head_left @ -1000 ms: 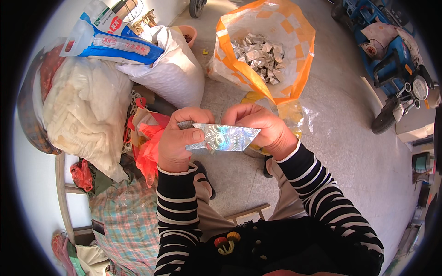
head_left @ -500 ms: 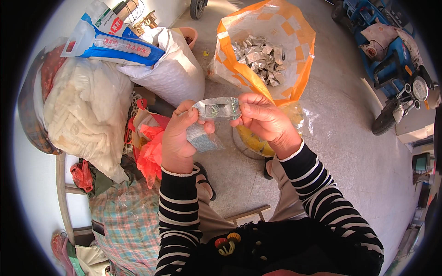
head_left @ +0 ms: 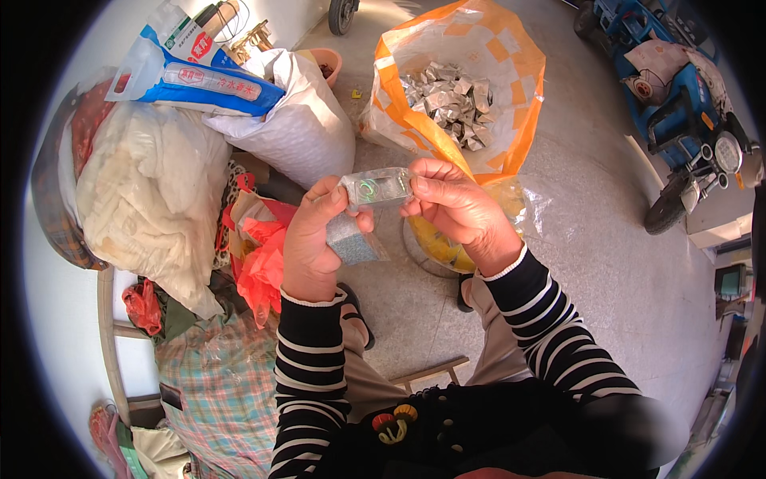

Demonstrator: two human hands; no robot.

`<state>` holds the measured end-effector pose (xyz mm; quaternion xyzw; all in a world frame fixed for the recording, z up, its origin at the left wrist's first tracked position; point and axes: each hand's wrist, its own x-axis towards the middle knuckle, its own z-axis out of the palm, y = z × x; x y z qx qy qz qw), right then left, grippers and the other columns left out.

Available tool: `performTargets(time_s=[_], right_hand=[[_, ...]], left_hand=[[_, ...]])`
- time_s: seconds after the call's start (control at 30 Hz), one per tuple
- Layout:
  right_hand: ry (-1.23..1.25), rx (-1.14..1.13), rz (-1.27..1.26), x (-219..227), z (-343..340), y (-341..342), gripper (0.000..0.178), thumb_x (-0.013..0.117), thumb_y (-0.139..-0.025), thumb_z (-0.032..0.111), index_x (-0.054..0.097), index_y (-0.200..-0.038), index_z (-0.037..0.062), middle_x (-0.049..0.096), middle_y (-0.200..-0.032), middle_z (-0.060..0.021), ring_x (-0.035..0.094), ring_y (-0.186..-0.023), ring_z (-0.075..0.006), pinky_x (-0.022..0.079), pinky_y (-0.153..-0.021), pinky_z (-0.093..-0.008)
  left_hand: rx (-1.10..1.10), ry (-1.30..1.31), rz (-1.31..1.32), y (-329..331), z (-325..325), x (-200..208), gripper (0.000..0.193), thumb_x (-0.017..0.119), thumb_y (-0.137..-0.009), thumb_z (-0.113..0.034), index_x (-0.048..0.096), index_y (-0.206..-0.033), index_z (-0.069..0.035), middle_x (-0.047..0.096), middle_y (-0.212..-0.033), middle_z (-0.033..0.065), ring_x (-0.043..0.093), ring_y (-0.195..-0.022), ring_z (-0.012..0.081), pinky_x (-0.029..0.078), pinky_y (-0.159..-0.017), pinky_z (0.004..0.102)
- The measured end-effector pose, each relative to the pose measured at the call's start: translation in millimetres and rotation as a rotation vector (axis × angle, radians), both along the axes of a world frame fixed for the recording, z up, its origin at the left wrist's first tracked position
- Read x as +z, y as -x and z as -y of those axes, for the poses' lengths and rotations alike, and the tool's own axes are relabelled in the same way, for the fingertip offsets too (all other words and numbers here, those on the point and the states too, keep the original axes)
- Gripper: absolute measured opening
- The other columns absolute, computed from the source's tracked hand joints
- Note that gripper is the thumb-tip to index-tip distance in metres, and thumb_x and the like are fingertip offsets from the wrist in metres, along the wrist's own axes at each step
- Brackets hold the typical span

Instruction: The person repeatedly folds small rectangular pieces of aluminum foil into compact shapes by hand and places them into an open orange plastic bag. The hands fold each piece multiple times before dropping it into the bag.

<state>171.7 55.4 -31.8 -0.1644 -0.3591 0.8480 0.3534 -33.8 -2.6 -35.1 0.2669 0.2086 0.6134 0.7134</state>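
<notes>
Your left hand is closed in a pinch, thumb and fingers on the left end of a folded silver piece at the centre of the frame; your right hand pinches the right end of it, thumb over curled fingers; a silver-grey stack of sheets shows just below the piece, against your left hand's fingers, though its grip there is partly hidden from you.

Ahead of you, at the upper centre, an orange-and-white bag gapes open on the floor; a heap of crumpled-looking silver pieces lies inside it; at the upper left of the frame you have a white sack with a blue-and-white bag lying across its top, the contents of both hidden; a pink bowl behind the sack holds something dark; at the left, a clear plastic bag is stuffed with pale, soft material; a bright red bag sits crumpled beside your left wrist.
</notes>
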Motion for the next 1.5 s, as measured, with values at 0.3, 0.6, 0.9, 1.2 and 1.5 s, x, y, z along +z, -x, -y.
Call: performTargets(time_s=[0.3, 0.6, 0.9, 1.2, 1.5], right_hand=[[-0.515, -0.259, 0.137, 22, 7, -1, 0.013, 0.075, -0.080, 0.012, 0.063, -0.082, 0.0070, 0.063, -0.079, 0.0002, 0.058, -0.071, -0.0117, 0.047, -0.071, -0.0264], [-1.278, -1.047, 1.241, 35, -27, -26, 0.037, 0.079, -0.072, 0.010, 0.063, -0.105, 0.0050, 0.063, -0.099, -0.0086, 0.062, -0.091, -0.0229, 0.050, -0.081, -0.0304], [-0.377, 0.030, 0.324, 8, 6, 7, 0.022, 0.075, -0.077, 0.004, 0.065, -0.096, 0.0031, 0.065, -0.092, 0.0004, 0.060, -0.088, -0.0091, 0.047, -0.083, -0.0255], [-0.294, 0.000, 0.368, 9, 7, 9, 0.007, 0.066, -0.084, 0.003, 0.067, -0.091, 0.0023, 0.065, -0.089, 0.0002, 0.058, -0.082, -0.0066, 0.047, -0.076, -0.0233], [-1.274, -0.810, 0.730, 7, 5, 19, 0.005, 0.069, -0.079, 0.004, 0.066, -0.083, 0.0033, 0.065, -0.082, -0.0055, 0.061, -0.074, -0.0138, 0.048, -0.066, -0.0261]], left_hand=[[0.015, -0.023, 0.069, 3, -4, -5, 0.021, 0.065, -0.088, -0.021, 0.061, -0.094, -0.002, 0.061, -0.082, 0.0078, 0.060, -0.070, 0.0200, 0.051, -0.065, 0.0327], [0.152, 0.123, 0.134, 1, -9, -5, 0.024, 0.057, -0.086, 0.000, 0.059, -0.110, -0.003, 0.063, -0.093, 0.0093, 0.062, -0.077, 0.0199, 0.054, -0.071, 0.0359], [0.184, 0.160, 0.180, -7, -11, -4, 0.024, 0.055, -0.086, 0.002, 0.058, -0.110, -0.002, 0.063, -0.096, 0.0096, 0.063, -0.083, 0.0210, 0.054, -0.077, 0.0372], [0.187, 0.178, 0.151, -6, -8, -1, 0.027, 0.056, -0.086, 0.002, 0.057, -0.112, -0.002, 0.064, -0.099, 0.0107, 0.065, -0.088, 0.0216, 0.055, -0.081, 0.0370], [0.313, 0.144, -0.281, -4, -5, 9, 0.012, 0.068, -0.083, -0.012, 0.063, -0.089, -0.003, 0.065, -0.080, 0.0086, 0.060, -0.061, 0.0166, 0.050, -0.057, 0.0276]])
